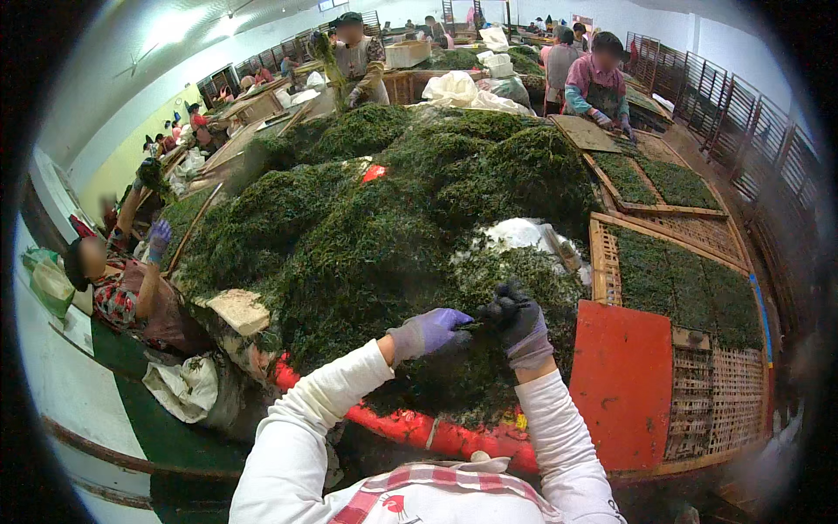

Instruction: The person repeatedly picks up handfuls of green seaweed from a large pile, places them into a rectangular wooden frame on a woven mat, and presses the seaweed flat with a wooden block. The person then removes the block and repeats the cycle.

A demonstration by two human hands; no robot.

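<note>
My left hand point(436, 332), in a purple glove, has its fingers curled onto dark green, stringy leafy material at the near side of a large heap point(349, 218). Just right of it, my right hand point(515, 323), in a grey glove with darkened fingers, is raised a little with fingers closed on some of the same material. A red padded edge point(393, 424) runs below the heap. A white mound point(511, 234) with a small tool point(563, 253) lies beyond my right hand.
A red board point(620, 384) and slatted frames point(716, 402) spread with green material are on the right. Co-workers stand at left point(157, 297), back point(358, 65) and right point(594, 92). A pale block point(240, 310) and white sack point(183, 389) are at left.
</note>
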